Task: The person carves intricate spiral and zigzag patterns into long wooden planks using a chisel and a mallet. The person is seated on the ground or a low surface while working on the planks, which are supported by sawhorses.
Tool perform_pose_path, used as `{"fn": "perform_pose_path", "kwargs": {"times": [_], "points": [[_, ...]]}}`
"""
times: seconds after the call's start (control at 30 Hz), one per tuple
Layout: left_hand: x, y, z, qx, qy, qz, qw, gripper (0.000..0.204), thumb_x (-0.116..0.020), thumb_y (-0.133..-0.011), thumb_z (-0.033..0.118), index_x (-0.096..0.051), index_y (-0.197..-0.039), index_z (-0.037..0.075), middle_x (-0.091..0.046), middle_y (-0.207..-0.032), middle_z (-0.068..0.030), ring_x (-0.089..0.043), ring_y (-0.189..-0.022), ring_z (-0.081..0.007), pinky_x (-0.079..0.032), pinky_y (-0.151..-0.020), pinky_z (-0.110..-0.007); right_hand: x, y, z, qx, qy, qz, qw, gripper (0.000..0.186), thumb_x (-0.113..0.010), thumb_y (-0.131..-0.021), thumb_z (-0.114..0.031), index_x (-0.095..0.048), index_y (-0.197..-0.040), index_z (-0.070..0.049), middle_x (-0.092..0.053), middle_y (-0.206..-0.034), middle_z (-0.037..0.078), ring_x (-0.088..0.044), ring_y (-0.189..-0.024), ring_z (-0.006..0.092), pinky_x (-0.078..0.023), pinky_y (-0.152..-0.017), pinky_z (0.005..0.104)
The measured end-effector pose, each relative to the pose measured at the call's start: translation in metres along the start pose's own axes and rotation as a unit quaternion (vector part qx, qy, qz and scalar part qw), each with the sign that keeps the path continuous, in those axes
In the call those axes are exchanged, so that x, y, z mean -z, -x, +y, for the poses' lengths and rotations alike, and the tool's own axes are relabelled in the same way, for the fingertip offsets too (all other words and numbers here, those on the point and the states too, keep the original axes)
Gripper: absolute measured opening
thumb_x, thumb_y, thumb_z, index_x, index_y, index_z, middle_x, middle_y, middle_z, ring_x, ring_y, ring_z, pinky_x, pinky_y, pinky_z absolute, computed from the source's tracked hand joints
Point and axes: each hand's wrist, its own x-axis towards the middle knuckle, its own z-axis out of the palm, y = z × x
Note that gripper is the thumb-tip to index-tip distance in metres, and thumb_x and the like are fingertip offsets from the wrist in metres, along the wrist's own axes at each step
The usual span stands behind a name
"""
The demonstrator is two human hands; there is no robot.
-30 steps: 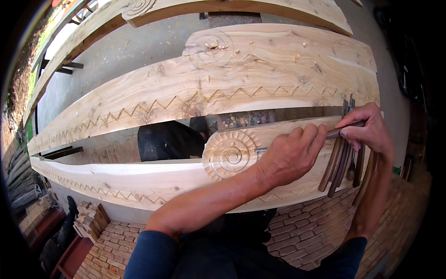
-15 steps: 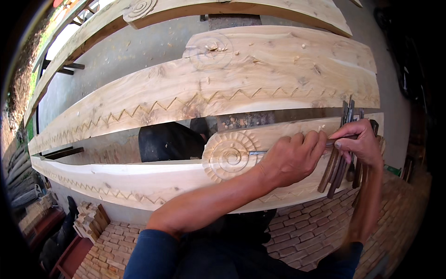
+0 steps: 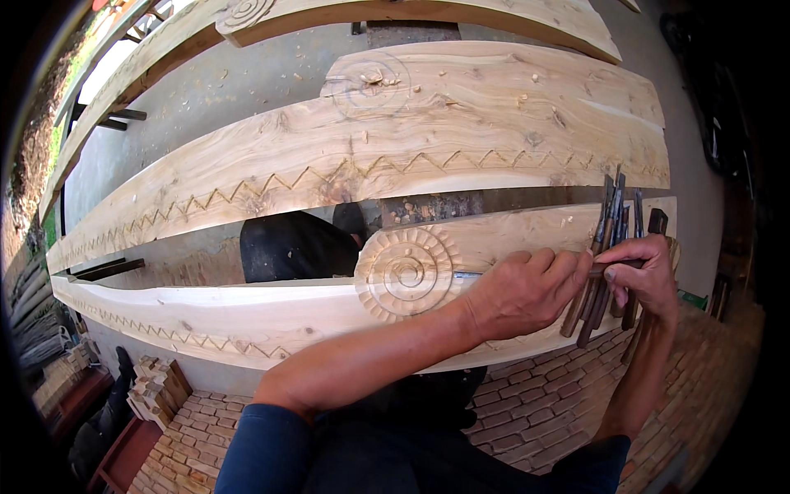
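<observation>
A carving chisel [image 3: 467,274] lies low over the near wooden board, its metal end pointing left at the rim of a carved spiral rosette [image 3: 409,273]. My left hand [image 3: 527,295] is closed around its shaft, hiding the middle of the tool. At the tool's back end, my right hand [image 3: 646,270] pinches the dark wooden handle [image 3: 623,267] between thumb and fingers. Under and around the right hand, several other chisels [image 3: 607,216] lie side by side across the right end of the near board [image 3: 518,239]. Whether the blade touches the wood, I cannot tell.
Beyond a gap lies a second long board [image 3: 494,107] with a zigzag groove, a drawn circle and loose shavings. A third board [image 3: 395,15] stands farther back. Wooden blocks [image 3: 158,391] sit at lower left beside brick paving [image 3: 535,412].
The chisel's tip has drawn back slightly to the right, away from the spiral's middle, and less blade shows. Both hands have shifted a little, keeping their hold. The whole view has moved slightly.
</observation>
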Motion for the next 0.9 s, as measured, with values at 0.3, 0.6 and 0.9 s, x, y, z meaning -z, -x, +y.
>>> {"fn": "perform_pose_path", "kwargs": {"times": [0.3,0.6,0.9], "points": [[0.002,0.0,-0.002,0.008,0.014,-0.015,1.0,0.062,-0.062,-0.085,0.016,-0.054,-0.143,-0.007,-0.052,-0.096,-0.0062,-0.057,-0.079,-0.0166,-0.049,-0.06,-0.028,-0.001,-0.003,-0.005,0.003,0.02,-0.001,1.0,0.013,-0.072,-0.086,0.006,-0.078,-0.097,0.008,-0.068,-0.063,0.008,-0.062,-0.048,0.0104,-0.048,-0.044,0.0243],[0.001,0.0,-0.003,0.024,0.035,-0.019,0.999,0.056,-0.064,-0.089,0.016,-0.056,-0.14,-0.006,-0.052,-0.094,-0.0067,-0.058,-0.078,-0.018,-0.05,-0.059,-0.03,-0.003,-0.008,-0.018,-0.011,0.048,-0.008,0.999,0.014,-0.071,-0.086,0.007,-0.078,-0.098,0.008,-0.068,-0.063,0.008,-0.061,-0.047,0.01,-0.046,-0.043,0.0243],[-0.003,-0.002,0.002,0.066,0.022,-0.034,0.997,0.044,-0.063,-0.102,0.033,-0.061,-0.13,-0.001,-0.053,-0.091,-0.0056,-0.058,-0.076,-0.017,-0.05,-0.056,-0.03,-0.006,-0.011,-0.006,-0.053,0.024,-0.007,0.998,0.012,-0.072,-0.087,0.006,-0.078,-0.097,0.008,-0.068,-0.063,0.009,-0.06,-0.046,0.0111,-0.045,-0.043,0.0246]]}}
